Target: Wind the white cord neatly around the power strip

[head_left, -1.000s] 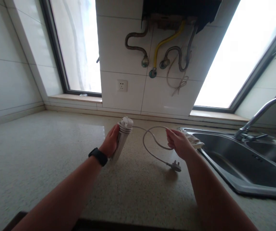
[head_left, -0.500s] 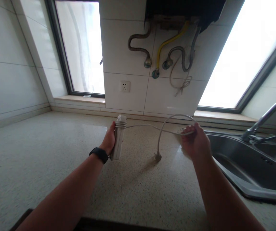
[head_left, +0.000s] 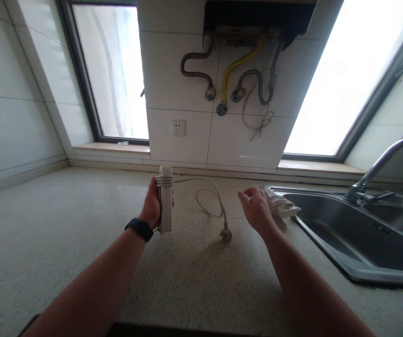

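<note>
My left hand (head_left: 151, 204) is wrapped round a white power strip (head_left: 166, 206), held upright above the counter. Several turns of its white cord (head_left: 165, 180) are wound about the strip's upper end. From there the loose cord runs right in a loop down to a plug (head_left: 225, 235) near the counter's middle. My right hand (head_left: 255, 206) is off the cord, its fingers partly spread and nothing seen in them. Just beyond it, by the sink's edge, lies a white bundle wound with cord (head_left: 282, 206), partly hidden by that hand.
A steel sink (head_left: 327, 234) with a faucet (head_left: 377, 173) is set into the speckled counter (head_left: 64, 243) on the right. On the tiled wall are a socket (head_left: 178, 128), a yellow hose (head_left: 236, 65) and grey pipes under a black appliance (head_left: 257, 18). Windows flank them.
My right hand has let go of the cord and moved left, uncovering the white bundle by the sink. The cord's loop has dropped lower. The left hand still holds the power strip.
</note>
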A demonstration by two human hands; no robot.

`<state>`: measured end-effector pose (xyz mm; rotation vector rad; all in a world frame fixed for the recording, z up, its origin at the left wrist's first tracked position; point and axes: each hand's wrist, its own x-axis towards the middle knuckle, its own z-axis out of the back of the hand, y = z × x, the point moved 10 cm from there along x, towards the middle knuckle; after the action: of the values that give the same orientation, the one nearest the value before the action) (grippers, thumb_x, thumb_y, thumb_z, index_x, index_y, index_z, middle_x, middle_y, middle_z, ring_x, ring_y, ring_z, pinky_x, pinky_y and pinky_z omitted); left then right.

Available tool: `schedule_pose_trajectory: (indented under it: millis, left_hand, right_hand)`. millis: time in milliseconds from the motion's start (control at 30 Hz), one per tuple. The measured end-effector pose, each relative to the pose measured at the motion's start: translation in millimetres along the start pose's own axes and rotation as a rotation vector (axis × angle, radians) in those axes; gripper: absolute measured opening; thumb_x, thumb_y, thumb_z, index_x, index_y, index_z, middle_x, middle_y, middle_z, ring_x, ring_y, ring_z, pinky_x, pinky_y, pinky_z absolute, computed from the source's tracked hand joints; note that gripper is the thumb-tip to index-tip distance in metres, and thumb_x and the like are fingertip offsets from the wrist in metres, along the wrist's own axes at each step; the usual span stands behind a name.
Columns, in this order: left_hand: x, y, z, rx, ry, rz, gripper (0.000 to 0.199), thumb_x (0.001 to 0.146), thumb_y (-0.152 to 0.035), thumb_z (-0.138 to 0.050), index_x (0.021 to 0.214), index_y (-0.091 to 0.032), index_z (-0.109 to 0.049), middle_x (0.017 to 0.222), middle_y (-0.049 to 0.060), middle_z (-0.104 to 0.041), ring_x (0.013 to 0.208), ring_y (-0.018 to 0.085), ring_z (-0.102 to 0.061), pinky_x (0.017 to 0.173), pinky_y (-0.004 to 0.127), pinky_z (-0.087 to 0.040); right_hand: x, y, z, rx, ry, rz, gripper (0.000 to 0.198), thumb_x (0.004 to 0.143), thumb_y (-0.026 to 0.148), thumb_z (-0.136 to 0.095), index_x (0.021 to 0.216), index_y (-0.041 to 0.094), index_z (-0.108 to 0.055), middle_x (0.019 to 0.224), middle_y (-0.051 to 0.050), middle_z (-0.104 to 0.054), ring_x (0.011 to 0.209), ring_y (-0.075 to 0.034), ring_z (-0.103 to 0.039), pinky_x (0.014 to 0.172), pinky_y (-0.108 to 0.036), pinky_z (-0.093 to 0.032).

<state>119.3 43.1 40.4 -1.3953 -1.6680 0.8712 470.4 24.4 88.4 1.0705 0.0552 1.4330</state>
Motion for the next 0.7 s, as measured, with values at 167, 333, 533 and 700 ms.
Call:
schedule_pose_trajectory:
  millis: [167,333,533,700]
  left_hand:
    - [1,0,3,0.026,-0.036,-0.008,0.083,0.073,-0.09,-0.05,0.093,-0.01,-0.057,0.077,0.007,-0.054,0.054,0.014,-0.051,0.048,0.029,-0.042]
    - [4,-4,14,0.126,-0.092,-0.057,0.081,0.078,-0.09,-0.045,0.095,-0.011,-0.056,0.078,0.008,-0.056,0.055,0.016,-0.053,0.048,0.03,-0.043]
    - [2,-7,5,0.008,-0.042,-0.01,0.071,0.091,-0.078,-0.037,0.096,-0.01,-0.056,0.078,0.007,-0.054,0.054,0.015,-0.052,0.048,0.029,-0.042]
    - [6,-29,20,-0.172,-0.123,-0.067,0.063,0.101,-0.063,-0.023,0.102,-0.01,-0.056,0.074,0.006,-0.053,0.051,0.016,-0.051,0.047,0.03,-0.042]
  right_hand:
    - [-61,45,-72,-0.252,0.735,0.175,0.041,0.089,0.057,-0.059,0.096,0.017,-0.064,0.099,-0.005,-0.064,0.083,-0.018,-0.054,0.069,-0.031,-0.034]
    - [-58,35,-80,0.271,0.808,-0.084,0.036,0.102,0.037,-0.045,0.082,0.011,-0.058,0.072,-0.005,-0.059,0.058,-0.012,-0.052,0.055,-0.026,-0.039]
    - [-25,-8,-43,0.934,0.45,-0.558,0.026,0.098,0.031,-0.057,0.102,0.005,-0.059,0.068,-0.002,-0.051,0.052,-0.011,-0.053,0.045,-0.021,-0.039]
    - [-24,-53,-32,1.046,0.144,-0.825,0.014,0.095,0.016,-0.058,0.098,0.003,-0.059,0.068,-0.003,-0.053,0.053,-0.011,-0.057,0.043,-0.02,-0.043]
